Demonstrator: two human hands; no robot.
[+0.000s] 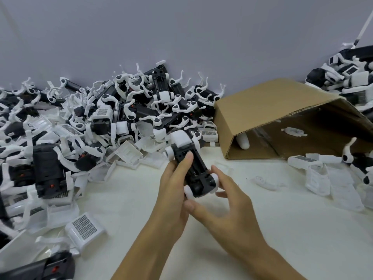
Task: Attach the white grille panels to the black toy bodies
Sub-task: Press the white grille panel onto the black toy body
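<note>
Both hands work just above the white counter (262, 229). Left hand (171, 186) wraps a black toy body (191, 170), thumb laid along its upper face. Right hand (224, 201) pinches the near end, fingers curled by the white wheel hubs. A white cap already sits on the body's far end; whether it is a grille panel cannot be told.

Judged step: seating or checking a panel on this body. Next move likely calls for a firm press until it snaps.

Loose white grille panel (85, 228) lies near left. Beyond, a heap of toy parts (125, 110); a tipped cardboard box (282, 118) far right.
</note>
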